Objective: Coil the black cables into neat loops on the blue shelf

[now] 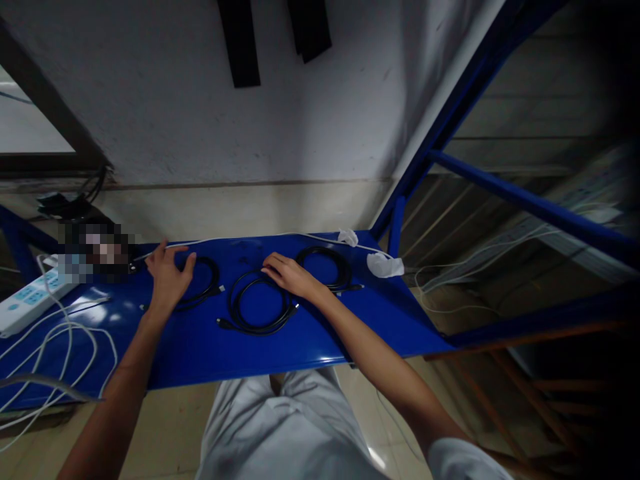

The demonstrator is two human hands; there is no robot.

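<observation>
Three coiled black cables lie in a row on a blue metal shelf (pixel 310 340). My left hand (pixel 167 277) rests flat, fingers spread, on the left coil (pixel 203 287). My right hand (pixel 290 273) lies on the top edge of the middle coil (pixel 257 307), fingers touching the cable. The right coil (pixel 325 267) lies untouched just beyond my right wrist. Neither hand has lifted anything off the shelf.
A white power strip (pixel 30 300) and loose white cords (pixel 60 347) lie on the shelf's left end. A white cable with white plugs (pixel 383 265) runs along the back edge. Blue rack beams (pixel 525 200) rise at the right. The wall stands close behind.
</observation>
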